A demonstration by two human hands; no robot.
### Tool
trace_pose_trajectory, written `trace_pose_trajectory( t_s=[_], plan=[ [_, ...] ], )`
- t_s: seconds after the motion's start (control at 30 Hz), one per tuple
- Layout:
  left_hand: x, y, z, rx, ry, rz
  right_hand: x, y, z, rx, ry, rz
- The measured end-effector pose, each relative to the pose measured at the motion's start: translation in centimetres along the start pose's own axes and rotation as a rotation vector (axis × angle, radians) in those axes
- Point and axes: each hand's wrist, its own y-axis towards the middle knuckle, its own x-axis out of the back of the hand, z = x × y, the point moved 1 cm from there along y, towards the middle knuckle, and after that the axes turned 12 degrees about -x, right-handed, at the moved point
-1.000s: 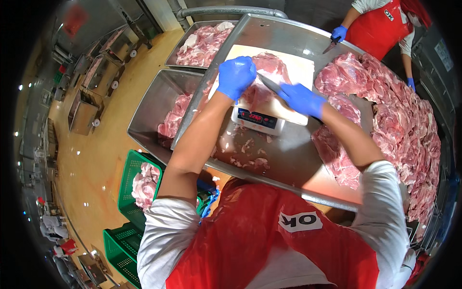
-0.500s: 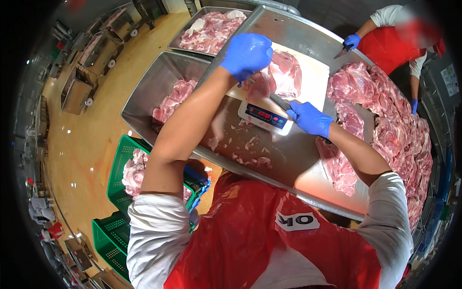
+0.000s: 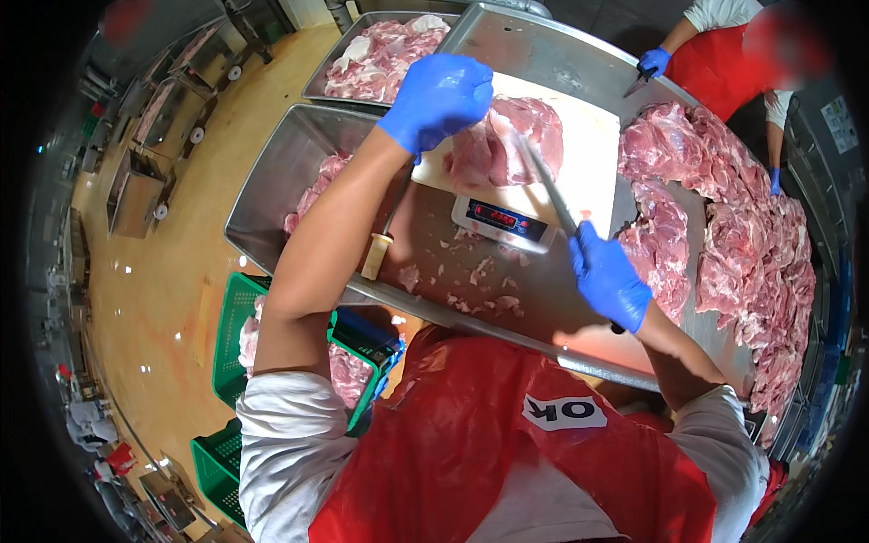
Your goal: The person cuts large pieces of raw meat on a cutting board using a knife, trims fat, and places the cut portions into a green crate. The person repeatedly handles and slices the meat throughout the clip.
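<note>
My left hand (image 3: pixel 439 104), in a blue glove, is closed at the left edge of a large piece of raw meat (image 3: pixel 507 145) on a white cutting board (image 3: pixel 588 136). What its fingers grip is hidden from this view. My right hand (image 3: pixel 608 279), also gloved in blue, grips a knife (image 3: pixel 554 195), its blade angled up and left over the meat. A small white scale (image 3: pixel 501 222) with a lit red display stands at the board's near edge. Beside my left forearm, a sharpening steel (image 3: pixel 378 253) slants downward, its pale handle lowest.
Raw meat (image 3: pixel 756 271) is heaped on the metal table (image 3: pixel 543 308) at right; trimmings lie near the scale. Metal tubs (image 3: pixel 272 181) adjoin the table at left. Green crates (image 3: pixel 231 335) stand below. A co-worker's gloved hand (image 3: pixel 654 63) holds a knife at the far right.
My right hand has moved down and right, and its blade now points more steeply up over the meat. My left hand has shifted slightly left. The sharpening steel has come into view.
</note>
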Motion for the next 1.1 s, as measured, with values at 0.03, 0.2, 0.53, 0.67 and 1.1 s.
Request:
trace_pose_trajectory(
  t_s=[0.03,0.2,0.53,0.67,1.1],
  plan=[
    [0.1,0.5,-0.1,-0.027,0.023,0.014,1.0,0.5,1.3,0.122,0.048,-0.079],
    [-0.6,3.7,-1.2,-0.180,0.035,-0.005,2.5,12.5,4.6,0.296,0.359,-0.127],
    [-2.7,4.9,-0.1,-0.265,-0.017,0.040,-0.9,7.8,4.0,-0.059,0.556,0.259],
    [-1.3,8.0,-1.3,-0.409,-0.039,-0.039,0.9,14.4,5.5,0.174,0.526,0.112],
    [-0.1,10.8,-0.5,-0.694,0.025,-0.284,-4.7,14.6,7.5,-0.140,0.366,0.025]
  ],
)
